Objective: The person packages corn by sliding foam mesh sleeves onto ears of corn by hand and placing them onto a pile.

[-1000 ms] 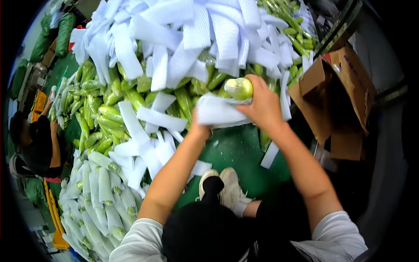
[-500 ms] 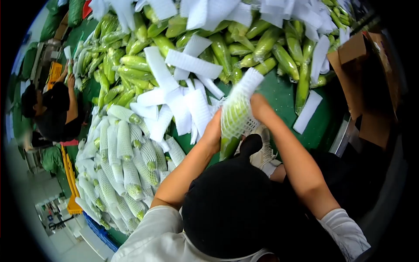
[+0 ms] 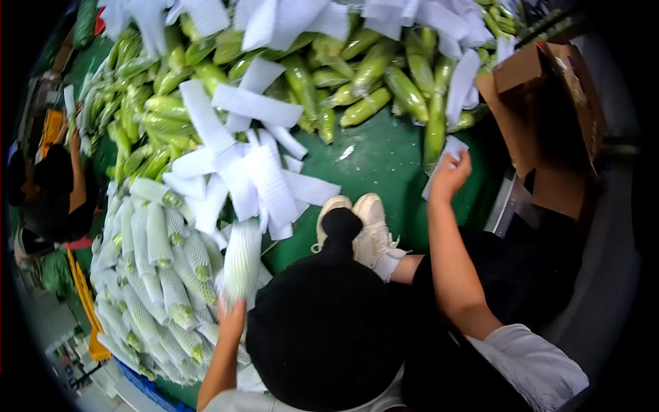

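Note:
My left hand is closed round the lower end of a net-sleeved corn cob, beside the pile of sleeved cobs. At the right, my right hand has its fingers curled on a single white foam sleeve, next to a plastic-wrapped green cob. Loose white foam sleeves lie between the sleeved pile and the heap of wrapped green cobs.
An open cardboard box stands at the right. Another person is at the far left beside a yellow crate. White shoes show below the green surface.
The cob between my hands is now fully in its sleeve and has moved left in my left hand. My right hand has let it go and reached right to the loose sleeve.

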The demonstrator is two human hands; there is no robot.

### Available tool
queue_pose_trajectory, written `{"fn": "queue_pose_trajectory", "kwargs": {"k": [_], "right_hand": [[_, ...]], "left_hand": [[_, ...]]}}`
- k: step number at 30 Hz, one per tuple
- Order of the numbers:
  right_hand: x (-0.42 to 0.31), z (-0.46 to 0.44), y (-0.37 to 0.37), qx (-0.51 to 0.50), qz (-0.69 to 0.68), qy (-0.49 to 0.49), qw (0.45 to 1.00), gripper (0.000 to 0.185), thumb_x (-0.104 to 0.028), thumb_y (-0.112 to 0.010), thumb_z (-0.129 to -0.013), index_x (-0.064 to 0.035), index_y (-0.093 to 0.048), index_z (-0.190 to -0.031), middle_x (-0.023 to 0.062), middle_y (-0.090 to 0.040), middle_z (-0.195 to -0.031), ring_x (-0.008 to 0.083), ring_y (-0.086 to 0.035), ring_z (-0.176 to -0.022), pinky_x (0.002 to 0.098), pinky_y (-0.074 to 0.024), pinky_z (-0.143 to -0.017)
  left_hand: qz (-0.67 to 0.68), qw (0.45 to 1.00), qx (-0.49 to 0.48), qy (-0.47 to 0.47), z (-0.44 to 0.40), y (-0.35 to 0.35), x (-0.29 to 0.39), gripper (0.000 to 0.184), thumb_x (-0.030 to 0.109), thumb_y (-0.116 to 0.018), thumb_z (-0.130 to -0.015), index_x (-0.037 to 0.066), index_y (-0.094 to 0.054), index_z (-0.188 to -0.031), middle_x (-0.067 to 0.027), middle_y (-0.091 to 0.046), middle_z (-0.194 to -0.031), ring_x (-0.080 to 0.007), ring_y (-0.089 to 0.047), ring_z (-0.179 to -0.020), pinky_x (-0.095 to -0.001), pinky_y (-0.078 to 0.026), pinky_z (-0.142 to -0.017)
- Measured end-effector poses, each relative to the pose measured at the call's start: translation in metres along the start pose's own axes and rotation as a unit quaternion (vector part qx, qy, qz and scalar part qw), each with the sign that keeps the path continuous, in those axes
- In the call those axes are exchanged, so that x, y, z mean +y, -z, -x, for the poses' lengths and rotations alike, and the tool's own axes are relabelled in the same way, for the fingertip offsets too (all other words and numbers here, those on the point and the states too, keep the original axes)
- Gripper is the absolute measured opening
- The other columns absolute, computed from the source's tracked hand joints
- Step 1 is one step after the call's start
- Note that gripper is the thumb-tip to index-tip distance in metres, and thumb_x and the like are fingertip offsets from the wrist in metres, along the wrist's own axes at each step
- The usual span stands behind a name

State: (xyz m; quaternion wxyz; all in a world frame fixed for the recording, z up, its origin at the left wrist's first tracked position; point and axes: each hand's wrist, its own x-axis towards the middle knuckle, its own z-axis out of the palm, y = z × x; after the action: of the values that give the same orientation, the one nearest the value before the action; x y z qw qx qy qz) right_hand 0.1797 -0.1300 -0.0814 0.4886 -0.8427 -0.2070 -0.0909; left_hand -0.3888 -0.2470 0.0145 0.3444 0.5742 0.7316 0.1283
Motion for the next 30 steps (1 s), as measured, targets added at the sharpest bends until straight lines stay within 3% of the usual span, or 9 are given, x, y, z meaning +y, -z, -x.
{"fn": "queue_pose_trajectory", "kwargs": {"k": [5, 8, 14, 17, 20, 23, 25, 27, 30], "right_hand": [[0.075, -0.072, -0.009, -0.13, 0.335, -0.266, 0.894, 0.054, -0.033, -0.07, -0.077, -0.0067, -0.057, -0.123, 0.0203, -0.055, -0.125, 0.0358, -0.052, -0.116, 0.0414, -0.04, -0.098], [0.134, -0.089, -0.026, -0.277, 0.236, -0.219, 0.905, 0.05, -0.028, -0.071, -0.075, -0.0038, -0.06, -0.117, 0.02, -0.062, -0.116, 0.0335, -0.059, -0.108, 0.0399, -0.0453, -0.092], [0.023, -0.055, -0.004, -0.054, -0.202, -0.109, 0.972, 0.033, -0.005, -0.058, -0.081, -0.0047, -0.062, -0.113, 0.0009, -0.063, -0.092, 0.0103, -0.056, -0.076, 0.0253, -0.0455, -0.067], [-0.099, 0.006, 0.006, -0.372, -0.309, -0.157, 0.861, 0.02, -0.004, -0.062, -0.079, -0.0011, -0.064, -0.099, 0.002, -0.063, -0.084, 0.0103, -0.056, -0.073, 0.0272, -0.0477, -0.064], [-0.186, 0.039, 0.014, -0.535, -0.468, -0.262, 0.653, 0.03, -0.014, -0.065, -0.082, -0.0008, -0.062, -0.109, 0.0017, -0.065, -0.092, 0.0096, -0.059, -0.08, 0.0256, -0.0496, -0.068], [-0.176, 0.008, 0.007, -0.522, -0.606, -0.354, 0.484, 0.037, -0.017, -0.064, -0.088, -0.002, -0.055, -0.12, 0.003, -0.065, -0.098, 0.0088, -0.061, -0.081, 0.024, -0.0502, -0.068], [-0.146, 0.003, -0.018, -0.468, -0.528, -0.274, 0.654, 0.02, -0.008, -0.065, -0.087, -0.0003, -0.063, -0.105, 0.0036, -0.064, -0.091, 0.0104, -0.06, -0.077, 0.0229, -0.0482, -0.07], [-0.111, -0.009, -0.046, -0.244, -0.217, 0.216, 0.92, 0.008, -0.012, -0.064, -0.088, -0.0037, -0.062, -0.09, 0.0, -0.058, -0.08, 0.0112, -0.054, -0.071, 0.0257, -0.0441, -0.067], [-0.092, -0.029, -0.055, -0.439, -0.483, -0.295, 0.698, 0.014, -0.02, -0.062, -0.089, -0.0061, -0.062, -0.091, 0.0012, -0.059, -0.082, 0.0131, -0.057, -0.075, 0.0285, -0.046, -0.072]], "left_hand": [[-0.393, 0.894, -0.172, -0.133, 0.159, 0.117, -0.143, 0.07, 0.03, -0.068, -0.071, -0.008, -0.048, -0.126, -0.0255, -0.057, -0.12, -0.0394, -0.057, -0.107, -0.0455, -0.048, -0.086], [-0.399, 0.875, -0.271, 0.037, 0.182, 0.117, -0.144, 0.059, 0.031, -0.068, -0.073, -0.005, -0.054, -0.117, -0.0229, -0.06, -0.111, -0.038, -0.06, -0.098, -0.0454, -0.049, -0.082], [-0.569, 0.747, -0.308, 0.151, 0.037, 0.105, 0.044, 0.04, 0.033, -0.067, -0.078, 0.001, -0.064, -0.101, -0.0176, -0.068, -0.093, -0.0352, -0.065, -0.079, -0.0451, -0.052, -0.073], [-0.086, 0.986, -0.047, -0.137, -0.066, 0.036, 0.238, 0.033, 0.011, -0.059, -0.084, 0.003, -0.059, -0.116, -0.0177, -0.062, -0.116, -0.0299, -0.06, -0.109, -0.036, -0.045, -0.094], [0.052, 0.855, -0.109, -0.504, -0.131, -0.063, 0.343, 0.068, 0.019, -0.057, -0.085, 0.004, -0.028, -0.145, -0.0216, -0.023, -0.151, -0.0392, -0.022, -0.139, -0.0459, -0.013, -0.114], [0.397, 0.809, -0.203, -0.384, -0.159, -0.15, 0.386, 0.064, 0.027, -0.052, -0.092, 0.003, -0.025, -0.146, -0.015, -0.032, -0.143, -0.0233, -0.038, -0.123, -0.0334, -0.03, -0.102], [0.494, 0.791, -0.206, -0.296, -0.162, -0.196, 0.398, 0.057, 0.034, -0.051, -0.096, 0.001, -0.034, -0.14, -0.0108, -0.046, -0.13, -0.0139, -0.048, -0.103, -0.0263, -0.041, -0.088], [0.502, 0.816, -0.252, -0.139, -0.175, -0.239, 0.382, 0.042, 0.034, -0.05, -0.098, 0.001, -0.048, -0.123, -0.0067, -0.057, -0.11, -0.0115, -0.051, -0.091, -0.0244, -0.042, -0.08], [0.436, 0.871, -0.206, -0.098, -0.185, -0.253, 0.376, 0.027, 0.033, -0.056, -0.095, 0.007, -0.057, -0.087, 0.0005, -0.058, -0.075, -0.0102, -0.053, -0.068, -0.0272, -0.044, -0.062]]}}
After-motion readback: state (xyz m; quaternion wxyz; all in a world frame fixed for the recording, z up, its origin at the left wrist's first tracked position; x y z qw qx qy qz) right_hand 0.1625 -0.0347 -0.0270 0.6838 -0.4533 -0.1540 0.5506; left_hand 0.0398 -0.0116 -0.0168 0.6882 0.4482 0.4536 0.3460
